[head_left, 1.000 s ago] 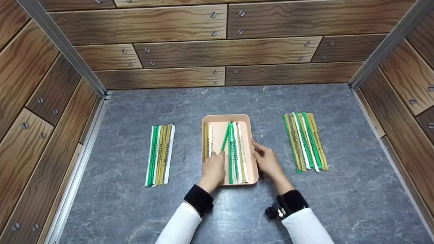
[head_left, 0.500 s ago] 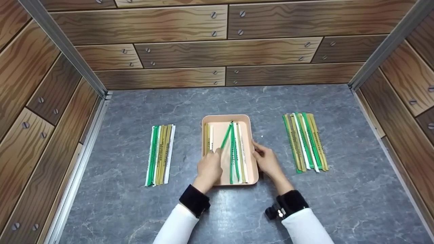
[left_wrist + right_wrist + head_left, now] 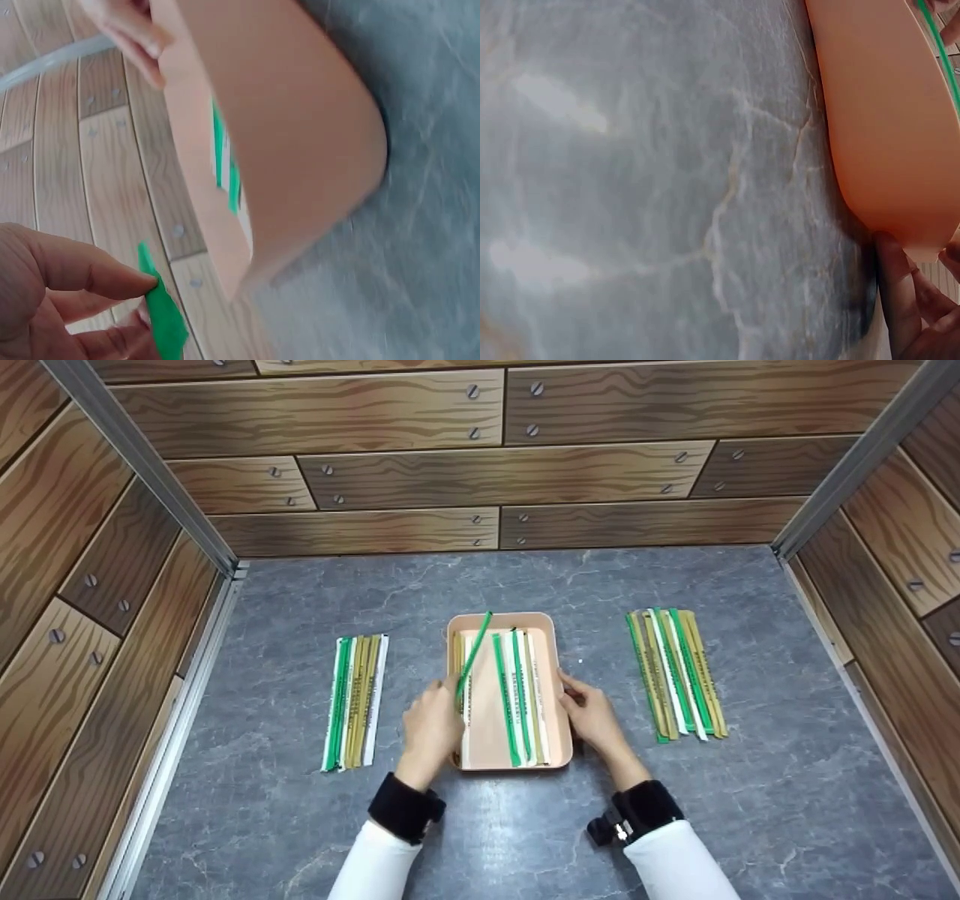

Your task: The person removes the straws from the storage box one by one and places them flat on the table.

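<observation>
My left hand [image 3: 435, 721] pinches a slim green wrapped straw [image 3: 475, 649] between thumb and fingers, tilted over the left side of a shallow peach tray [image 3: 484, 727]. Seen from the left wrist, the end of the green straw [image 3: 163, 319] sticks out past the fingertips. Inside the tray, a few gold and white wrapped straws [image 3: 466, 709] lie along the left wall. Several green, white and gold ones [image 3: 523, 697] lie towards the right. My right hand [image 3: 596, 720] holds the tray's right side, its thumb [image 3: 896, 277] low against the outer wall.
On the grey marbled table [image 3: 510, 825], a row of several wrapped straws [image 3: 354, 705] lies left of the tray. Another row [image 3: 676, 675] lies to its right. Wood-patterned walls [image 3: 405, 480] enclose the back and both sides.
My left hand has drawn the green straw off the right-hand group and moved left with it, over the tray's left edge. The right hand keeps its place on the tray.
</observation>
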The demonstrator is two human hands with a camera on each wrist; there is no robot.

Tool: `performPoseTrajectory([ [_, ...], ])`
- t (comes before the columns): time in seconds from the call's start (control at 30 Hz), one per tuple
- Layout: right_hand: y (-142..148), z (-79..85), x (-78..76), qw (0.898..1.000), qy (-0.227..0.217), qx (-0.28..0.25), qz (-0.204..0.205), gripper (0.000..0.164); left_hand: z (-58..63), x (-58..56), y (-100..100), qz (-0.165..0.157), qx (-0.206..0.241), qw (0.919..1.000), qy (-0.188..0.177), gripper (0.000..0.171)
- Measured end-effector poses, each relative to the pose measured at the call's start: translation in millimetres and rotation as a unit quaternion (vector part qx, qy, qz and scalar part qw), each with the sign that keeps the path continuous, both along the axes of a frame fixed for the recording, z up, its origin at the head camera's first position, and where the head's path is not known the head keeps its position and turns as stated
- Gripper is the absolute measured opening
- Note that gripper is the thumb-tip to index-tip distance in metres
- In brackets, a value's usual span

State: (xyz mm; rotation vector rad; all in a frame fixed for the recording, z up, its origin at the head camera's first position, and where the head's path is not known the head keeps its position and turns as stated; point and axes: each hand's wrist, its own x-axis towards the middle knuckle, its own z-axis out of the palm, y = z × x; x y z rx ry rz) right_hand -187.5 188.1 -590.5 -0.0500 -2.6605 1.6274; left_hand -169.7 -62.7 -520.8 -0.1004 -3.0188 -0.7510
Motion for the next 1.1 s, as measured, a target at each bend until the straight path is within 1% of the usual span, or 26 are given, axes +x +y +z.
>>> performPoseTrajectory([
  [0.17, 1, -0.6, 0.0, 1.000, 0.000, 0.005, -0.003, 0.044, 1.0, 0.9, -21, 0.022, 0.041, 0.9987, 0.020, 0.050],
  [0.3, 1, -0.5, -0.3, 1.000, -0.002, 0.009, -0.005, 0.043, -3.4, 0.2, -38, 0.039, 0.051, 0.9971, 0.040, 0.053],
  [0.5, 0, -0.1, -0.6, 1.000, 0.000, 0.015, -0.006, 0.043, -12.7, -0.2, -64, 0.074, 0.071, 0.9937, 0.045, 0.051],
  [0.6, 0, 0.4, -0.7, 1.000, -0.003, 0.016, -0.009, 0.043, -18.0, -0.8, -79, 0.100, 0.077, 0.9904, 0.056, 0.049],
  [0.67, 0, 0.6, -0.9, 1.000, -0.008, 0.014, -0.011, 0.044, -21.5, -1.3, -88, 0.114, 0.080, 0.9877, 0.071, 0.050],
  [0.73, -1, 0.6, -1.2, 1.000, -0.012, 0.012, -0.012, 0.044, -23.5, -2.2, -98, 0.127, 0.090, 0.9841, 0.086, 0.048],
  [0.83, 0, 0.6, -1.5, 1.000, -0.015, 0.006, -0.011, 0.044, -25.5, -3.1, -112, 0.145, 0.115, 0.9778, 0.098, 0.045],
  [0.9, 0, 0.6, -1.5, 1.000, -0.016, 0.004, -0.007, 0.044, -25.6, -3.1, -121, 0.164, 0.133, 0.9735, 0.089, 0.046],
  [0.97, 0, 0.6, -1.3, 1.000, -0.017, 0.005, -0.003, 0.044, -26.6, -2.6, -130, 0.185, 0.141, 0.9700, 0.071, 0.048],
  [1.03, 1, 0.8, -0.9, 1.000, -0.019, 0.006, 0.000, 0.045, -28.1, -2.0, -139, 0.203, 0.144, 0.9672, 0.049, 0.050],
  [1.1, 1, 1.0, -0.7, 1.000, -0.020, 0.006, 0.003, 0.045, -30.0, -0.4, -146, 0.214, 0.142, 0.9660, 0.029, 0.050],
])
